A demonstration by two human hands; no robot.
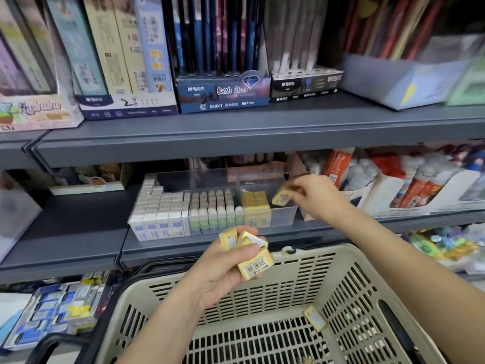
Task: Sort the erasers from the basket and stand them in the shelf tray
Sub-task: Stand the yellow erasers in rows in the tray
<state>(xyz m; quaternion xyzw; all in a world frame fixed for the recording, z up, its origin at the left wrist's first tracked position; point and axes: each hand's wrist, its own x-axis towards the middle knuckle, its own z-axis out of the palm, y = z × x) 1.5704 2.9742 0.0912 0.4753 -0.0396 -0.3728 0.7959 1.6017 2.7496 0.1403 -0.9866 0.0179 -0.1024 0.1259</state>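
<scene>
Shelf tray (284, 216): right hand (319, 195) pinches yellow eraser (282, 197) above it; left hand (223, 271) grips erasers (256, 266) over basket (328, 249).

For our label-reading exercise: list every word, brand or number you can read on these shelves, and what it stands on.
"Little Stars": blue display box.
"M&G": that box and the black display box.
"840X1": blue display box, lower strip.
"2", "H", "B", handwritten: white-and-navy box.
Lettering on the pink box: too blurred.
Barcode label on the yellow eraser in the left hand: too small.
</scene>
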